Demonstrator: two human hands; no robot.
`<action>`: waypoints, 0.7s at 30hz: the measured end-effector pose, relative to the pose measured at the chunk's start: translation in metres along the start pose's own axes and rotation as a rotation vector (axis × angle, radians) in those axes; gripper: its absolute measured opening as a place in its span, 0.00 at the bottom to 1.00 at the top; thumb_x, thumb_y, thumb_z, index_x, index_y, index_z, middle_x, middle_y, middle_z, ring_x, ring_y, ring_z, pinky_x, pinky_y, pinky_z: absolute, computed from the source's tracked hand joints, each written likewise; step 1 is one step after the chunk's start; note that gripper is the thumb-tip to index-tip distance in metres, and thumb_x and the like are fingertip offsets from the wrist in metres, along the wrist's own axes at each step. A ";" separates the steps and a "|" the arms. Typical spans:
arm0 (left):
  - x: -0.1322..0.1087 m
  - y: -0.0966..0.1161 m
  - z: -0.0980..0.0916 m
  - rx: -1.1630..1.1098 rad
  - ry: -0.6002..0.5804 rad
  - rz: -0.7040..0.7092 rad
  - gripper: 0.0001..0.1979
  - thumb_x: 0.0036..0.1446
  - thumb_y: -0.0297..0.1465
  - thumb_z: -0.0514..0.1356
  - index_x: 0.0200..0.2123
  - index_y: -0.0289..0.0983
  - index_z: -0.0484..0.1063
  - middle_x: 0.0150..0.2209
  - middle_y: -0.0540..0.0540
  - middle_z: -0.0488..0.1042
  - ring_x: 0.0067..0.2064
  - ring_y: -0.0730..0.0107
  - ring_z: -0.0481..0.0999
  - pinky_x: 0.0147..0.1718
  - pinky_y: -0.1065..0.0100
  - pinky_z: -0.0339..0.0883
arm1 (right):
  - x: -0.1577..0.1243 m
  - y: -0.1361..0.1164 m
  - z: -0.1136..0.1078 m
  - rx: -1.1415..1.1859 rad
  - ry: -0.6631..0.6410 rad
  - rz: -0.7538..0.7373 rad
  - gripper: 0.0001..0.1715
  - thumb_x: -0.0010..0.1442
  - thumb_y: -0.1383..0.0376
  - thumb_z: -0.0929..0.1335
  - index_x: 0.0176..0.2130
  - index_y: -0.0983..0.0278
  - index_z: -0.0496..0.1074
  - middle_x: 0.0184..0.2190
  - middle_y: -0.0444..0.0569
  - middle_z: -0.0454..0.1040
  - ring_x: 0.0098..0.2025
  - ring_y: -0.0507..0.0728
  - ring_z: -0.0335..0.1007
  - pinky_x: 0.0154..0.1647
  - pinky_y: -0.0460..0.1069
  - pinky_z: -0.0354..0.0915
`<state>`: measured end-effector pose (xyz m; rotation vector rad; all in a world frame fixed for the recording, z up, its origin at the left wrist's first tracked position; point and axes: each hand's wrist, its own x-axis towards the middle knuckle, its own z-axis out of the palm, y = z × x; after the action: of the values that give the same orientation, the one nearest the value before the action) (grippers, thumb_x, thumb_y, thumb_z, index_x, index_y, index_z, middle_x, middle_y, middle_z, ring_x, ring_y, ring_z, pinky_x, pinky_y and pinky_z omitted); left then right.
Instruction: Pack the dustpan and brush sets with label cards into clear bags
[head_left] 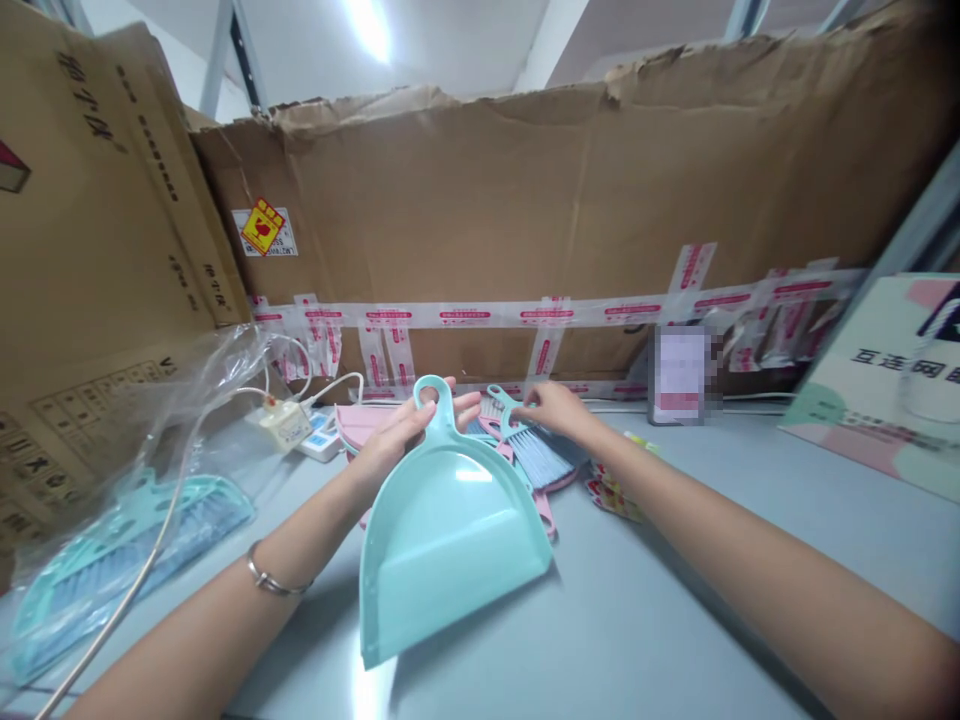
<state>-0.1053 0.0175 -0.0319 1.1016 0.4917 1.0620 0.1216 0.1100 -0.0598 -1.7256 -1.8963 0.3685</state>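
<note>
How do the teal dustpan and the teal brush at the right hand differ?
Shape: the teal dustpan is a smooth, broad pan; the teal brush carries blue bristles.
Size in view: dustpan much larger; brush smaller and farther back.
Hand: the left hand grips the dustpan; the right hand has its fingertips on the brush.
Shared: teal colour, loop-ended handles.

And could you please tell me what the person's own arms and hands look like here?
Both the left hand and the right hand are ungloved, and no sleeve shows on either forearm. A slim, silver-coloured bracelet circles the left forearm; none shows on the right.
</note>
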 end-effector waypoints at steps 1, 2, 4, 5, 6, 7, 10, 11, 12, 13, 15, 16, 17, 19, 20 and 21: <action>0.000 0.000 0.000 0.000 -0.006 0.003 0.30 0.56 0.33 0.57 0.61 0.34 0.53 0.57 0.33 0.65 0.59 0.50 0.62 0.57 0.51 0.54 | -0.012 -0.007 -0.004 0.062 0.024 -0.065 0.16 0.51 0.53 0.68 0.28 0.64 0.71 0.28 0.49 0.72 0.34 0.55 0.67 0.33 0.47 0.60; 0.000 -0.001 -0.001 0.001 -0.013 0.008 0.30 0.56 0.34 0.58 0.60 0.33 0.54 0.58 0.33 0.64 0.60 0.50 0.61 0.58 0.52 0.53 | -0.026 -0.014 -0.008 0.149 0.016 -0.142 0.18 0.55 0.51 0.64 0.32 0.63 0.71 0.31 0.49 0.73 0.36 0.55 0.67 0.35 0.47 0.61; -0.001 0.000 0.000 0.009 -0.040 0.016 0.29 0.55 0.35 0.59 0.58 0.33 0.58 0.59 0.35 0.62 0.62 0.52 0.58 0.59 0.54 0.50 | -0.058 -0.029 -0.012 0.413 -0.144 -0.327 0.21 0.58 0.49 0.61 0.34 0.62 0.70 0.31 0.48 0.73 0.35 0.55 0.68 0.36 0.48 0.62; -0.001 0.000 0.001 0.019 -0.059 0.016 0.28 0.55 0.35 0.59 0.57 0.34 0.60 0.60 0.36 0.61 0.62 0.53 0.57 0.60 0.55 0.50 | -0.074 -0.035 -0.011 0.498 -0.249 -0.372 0.20 0.56 0.48 0.62 0.34 0.61 0.69 0.31 0.47 0.72 0.34 0.55 0.67 0.35 0.49 0.63; -0.003 0.001 0.002 0.037 -0.074 0.016 0.27 0.54 0.36 0.59 0.57 0.35 0.61 0.60 0.38 0.60 0.62 0.54 0.57 0.60 0.56 0.50 | -0.089 -0.040 -0.009 0.550 -0.323 -0.385 0.19 0.55 0.49 0.64 0.34 0.61 0.69 0.31 0.46 0.72 0.34 0.55 0.67 0.34 0.49 0.63; -0.005 0.002 0.002 0.067 -0.080 0.010 0.26 0.54 0.37 0.59 0.56 0.36 0.62 0.61 0.39 0.60 0.62 0.54 0.58 0.59 0.57 0.52 | -0.101 -0.044 -0.006 0.585 -0.358 -0.363 0.18 0.54 0.49 0.65 0.33 0.61 0.67 0.30 0.46 0.71 0.33 0.54 0.66 0.32 0.48 0.62; -0.017 0.007 0.001 0.279 -0.055 -0.123 0.30 0.53 0.40 0.61 0.58 0.42 0.60 0.60 0.42 0.62 0.58 0.53 0.64 0.53 0.57 0.61 | -0.123 -0.047 0.001 0.679 -0.291 -0.236 0.18 0.55 0.50 0.64 0.32 0.62 0.62 0.26 0.43 0.68 0.28 0.52 0.63 0.27 0.46 0.60; -0.022 0.008 -0.001 0.387 -0.036 -0.197 0.32 0.51 0.41 0.62 0.59 0.44 0.58 0.58 0.42 0.64 0.56 0.52 0.66 0.50 0.57 0.63 | -0.125 -0.046 0.001 0.700 -0.248 -0.200 0.18 0.56 0.50 0.63 0.31 0.62 0.61 0.25 0.42 0.67 0.26 0.51 0.62 0.26 0.46 0.59; -0.027 0.009 -0.003 0.500 -0.017 -0.264 0.34 0.50 0.41 0.63 0.60 0.45 0.58 0.56 0.43 0.67 0.54 0.53 0.68 0.48 0.58 0.65 | -0.124 -0.045 -0.002 0.703 -0.229 -0.180 0.18 0.56 0.49 0.63 0.31 0.62 0.60 0.24 0.41 0.66 0.26 0.50 0.61 0.25 0.45 0.58; -0.032 0.008 -0.007 0.601 0.000 -0.309 0.34 0.49 0.41 0.64 0.59 0.44 0.59 0.54 0.43 0.70 0.52 0.53 0.70 0.46 0.59 0.66 | -0.120 -0.042 -0.006 0.689 -0.245 -0.183 0.18 0.56 0.49 0.63 0.31 0.61 0.60 0.24 0.41 0.66 0.26 0.50 0.62 0.25 0.45 0.58; -0.038 0.006 -0.013 0.732 0.042 -0.309 0.30 0.49 0.42 0.63 0.56 0.42 0.64 0.48 0.45 0.74 0.48 0.56 0.72 0.43 0.62 0.67 | -0.104 -0.034 -0.019 0.629 -0.358 -0.256 0.19 0.54 0.49 0.65 0.33 0.62 0.63 0.27 0.43 0.69 0.29 0.52 0.65 0.28 0.46 0.61; -0.039 0.004 -0.015 0.762 0.060 -0.285 0.27 0.50 0.42 0.61 0.54 0.40 0.67 0.46 0.45 0.75 0.47 0.57 0.72 0.43 0.63 0.66 | -0.091 -0.028 -0.026 0.596 -0.390 -0.303 0.20 0.53 0.48 0.66 0.34 0.62 0.65 0.30 0.44 0.71 0.32 0.52 0.67 0.31 0.47 0.62; -0.040 0.002 -0.017 0.776 0.076 -0.262 0.25 0.51 0.42 0.61 0.52 0.39 0.69 0.44 0.46 0.75 0.46 0.58 0.72 0.42 0.64 0.66 | -0.077 -0.021 -0.032 0.547 -0.393 -0.338 0.22 0.53 0.47 0.66 0.36 0.62 0.66 0.34 0.46 0.72 0.36 0.53 0.68 0.34 0.47 0.63; -0.040 -0.001 -0.018 0.772 0.097 -0.244 0.24 0.51 0.42 0.60 0.50 0.39 0.70 0.43 0.46 0.75 0.44 0.60 0.73 0.40 0.65 0.66 | -0.043 -0.004 -0.039 0.396 -0.155 -0.274 0.23 0.58 0.48 0.61 0.39 0.63 0.68 0.39 0.49 0.73 0.40 0.54 0.69 0.39 0.48 0.64; -0.040 -0.002 -0.018 0.756 0.101 -0.244 0.24 0.51 0.41 0.60 0.50 0.39 0.70 0.42 0.47 0.76 0.43 0.60 0.73 0.40 0.66 0.66 | -0.026 0.004 -0.038 0.241 -0.070 -0.191 0.21 0.59 0.50 0.61 0.40 0.64 0.68 0.40 0.50 0.73 0.41 0.54 0.69 0.40 0.47 0.64; -0.040 -0.003 -0.018 0.735 0.101 -0.247 0.24 0.51 0.41 0.60 0.50 0.39 0.70 0.42 0.47 0.76 0.43 0.61 0.73 0.39 0.66 0.66 | -0.010 0.013 -0.036 0.081 -0.061 -0.106 0.19 0.59 0.52 0.62 0.40 0.64 0.68 0.41 0.51 0.74 0.42 0.54 0.69 0.41 0.47 0.64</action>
<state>-0.1359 -0.0088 -0.0486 1.5759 1.1251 0.7261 0.1524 0.0963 -0.0395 -1.5707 -1.9792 0.4558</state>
